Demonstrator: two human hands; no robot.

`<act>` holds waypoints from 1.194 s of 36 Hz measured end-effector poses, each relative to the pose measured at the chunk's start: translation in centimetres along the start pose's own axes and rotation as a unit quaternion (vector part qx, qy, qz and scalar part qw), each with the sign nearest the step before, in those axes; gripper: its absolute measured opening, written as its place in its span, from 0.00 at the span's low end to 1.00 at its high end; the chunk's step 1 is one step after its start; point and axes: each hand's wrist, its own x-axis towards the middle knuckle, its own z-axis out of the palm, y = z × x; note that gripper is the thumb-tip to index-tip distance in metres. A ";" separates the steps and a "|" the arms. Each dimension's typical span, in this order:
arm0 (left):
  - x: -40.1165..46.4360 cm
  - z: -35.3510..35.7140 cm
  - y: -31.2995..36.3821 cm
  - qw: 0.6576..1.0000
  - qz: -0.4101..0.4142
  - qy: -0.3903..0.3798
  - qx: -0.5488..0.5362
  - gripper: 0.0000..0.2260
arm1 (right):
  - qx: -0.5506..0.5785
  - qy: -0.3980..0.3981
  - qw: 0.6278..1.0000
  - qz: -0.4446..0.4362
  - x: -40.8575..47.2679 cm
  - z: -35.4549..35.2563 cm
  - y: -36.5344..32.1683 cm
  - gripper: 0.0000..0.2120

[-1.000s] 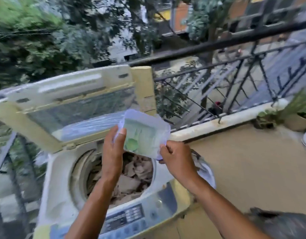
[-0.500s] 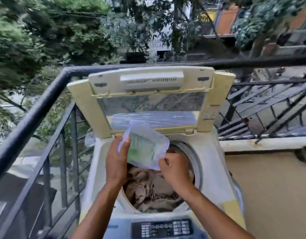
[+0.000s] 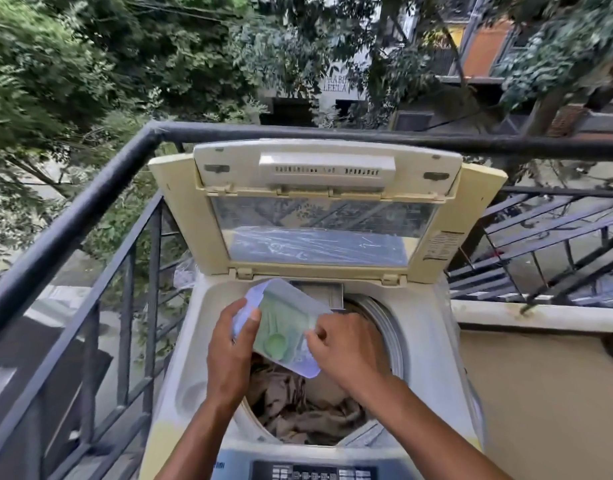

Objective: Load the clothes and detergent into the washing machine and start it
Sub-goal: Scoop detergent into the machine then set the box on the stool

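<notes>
A top-loading washing machine (image 3: 433, 393) stands in front of me with its lid (image 3: 326, 209) raised. Brownish clothes (image 3: 308, 410) fill the drum. Above the drum opening I hold a clear plastic tub of detergent (image 3: 287, 327) with a green scoop (image 3: 275, 342) inside it. My left hand (image 3: 232, 355) grips the tub's left side. My right hand (image 3: 346, 351) pinches its right edge. The control panel (image 3: 315, 472) shows at the bottom edge.
A black metal railing (image 3: 90, 199) runs along the left and behind the machine, with trees and buildings beyond. A low white ledge (image 3: 540, 317) and a beige balcony floor (image 3: 547, 410) lie to the right.
The view swung round to face the machine squarely. Both hands lowered the tub closer to the drum opening and tilted it, with the scoop now towards me.
</notes>
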 end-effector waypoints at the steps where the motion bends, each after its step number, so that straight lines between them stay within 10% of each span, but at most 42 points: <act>1: -0.3 0.0 0.1 1.000 0.000 0.000 0.003 0.38 | 0.019 0.000 1.000 -0.013 0.1 0.0 -0.6 0.14; 20: -2.0 -0.1 0.5 0.999 0.032 -0.014 0.025 0.33 | 0.029 -0.041 0.998 0.027 1.6 3.6 -4.9 0.26; 43: -1.0 -1.9 0.5 0.998 0.024 -0.049 0.035 0.36 | 0.010 0.071 0.996 -0.049 -0.6 -0.1 -4.9 0.10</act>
